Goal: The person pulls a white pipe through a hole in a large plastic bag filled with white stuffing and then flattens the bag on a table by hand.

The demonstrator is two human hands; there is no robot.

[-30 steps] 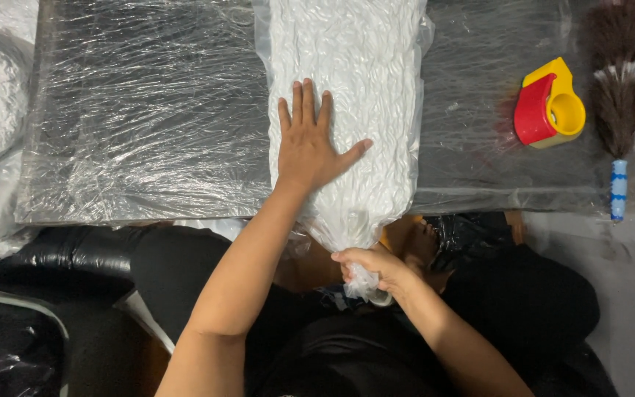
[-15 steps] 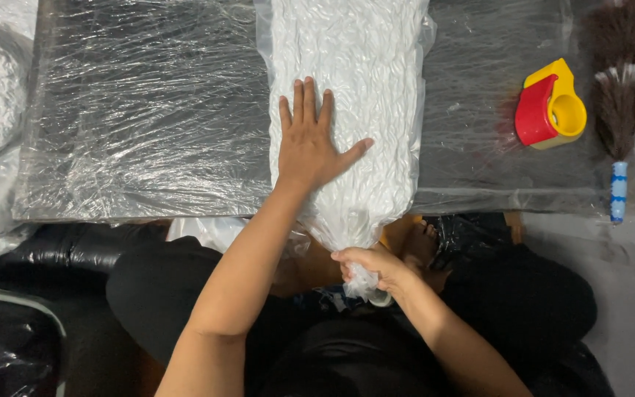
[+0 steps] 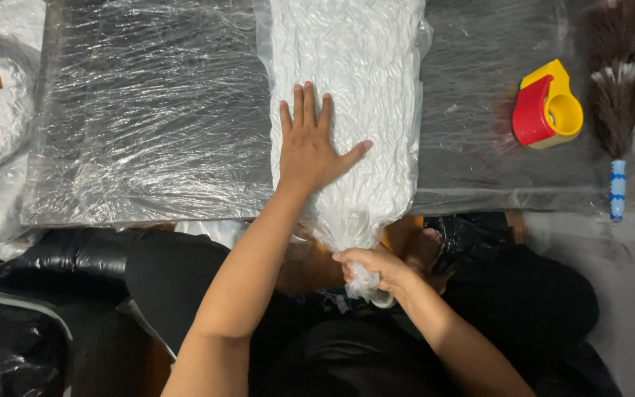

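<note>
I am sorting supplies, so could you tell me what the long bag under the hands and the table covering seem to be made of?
The bag looks like thin clear plastic film, glossy and crinkled, over white wrinkled filling, perhaps fabric. The left hand presses it flat; the right hand grips its bunched neck. The table covering looks like shiny, creased transparent wrap.

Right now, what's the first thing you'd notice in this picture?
The big white bag stuffed with crinkly white stuff, lying down the middle of the plastic-wrapped table. The left hand presses flat on it, while the right hand grips its bunched neck at the table's near edge. Next comes the red and yellow tape dispenser at the right, beside a feather duster.
</note>
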